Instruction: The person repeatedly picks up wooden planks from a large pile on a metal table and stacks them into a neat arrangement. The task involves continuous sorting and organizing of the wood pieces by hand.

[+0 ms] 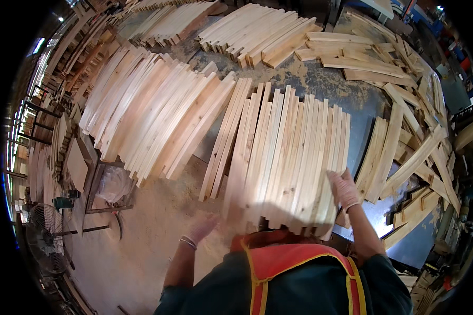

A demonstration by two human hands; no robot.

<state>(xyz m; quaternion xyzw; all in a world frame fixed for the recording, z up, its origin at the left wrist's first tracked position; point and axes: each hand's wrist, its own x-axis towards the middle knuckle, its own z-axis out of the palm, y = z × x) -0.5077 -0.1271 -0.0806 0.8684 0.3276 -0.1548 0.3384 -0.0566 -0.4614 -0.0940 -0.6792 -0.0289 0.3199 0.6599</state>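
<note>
A row of pale wooden strips (291,152) lies side by side in front of me, lower ends toward my body. My right hand (342,188), in a thin pale glove, rests against the row's right side, its fingers extended along the outermost strip. My left hand (204,227), gloved too, hangs just off the row's lower left corner and appears to hold nothing; motion blurs its fingers. A few strips (226,139) lie slightly apart at the row's left.
Another long row of wooden strips (157,113) lies to the left, with further stacks (255,34) at the back. Loose boards (404,152) are heaped at the right on the metal table (365,113). Sawdust covers parts of it. A fan (46,236) stands at lower left.
</note>
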